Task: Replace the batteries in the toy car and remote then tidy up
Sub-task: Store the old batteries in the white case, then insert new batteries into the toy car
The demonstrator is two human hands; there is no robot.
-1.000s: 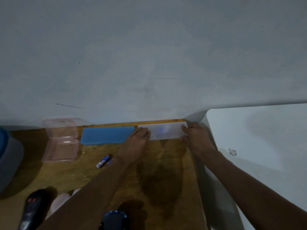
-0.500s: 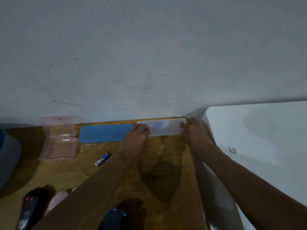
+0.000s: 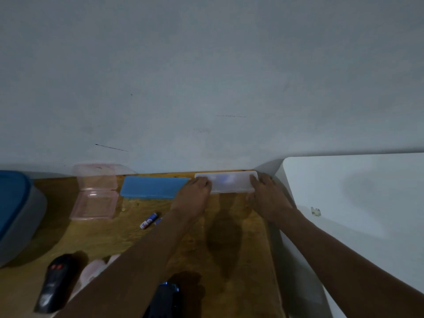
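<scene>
Gripping opposite ends of the clear case (image 3: 229,185), the left hand (image 3: 193,198) and right hand (image 3: 268,198) held it at the far edge of the bench (image 3: 229,249), fingers (image 3: 203,181) curled over its ends. Left of those fingers lay the blue case (image 3: 151,190); nearer the wrist, a battery (image 3: 149,220). Remote (image 3: 55,288) and toy car (image 3: 165,297) sat well behind, below the forearms.
</scene>
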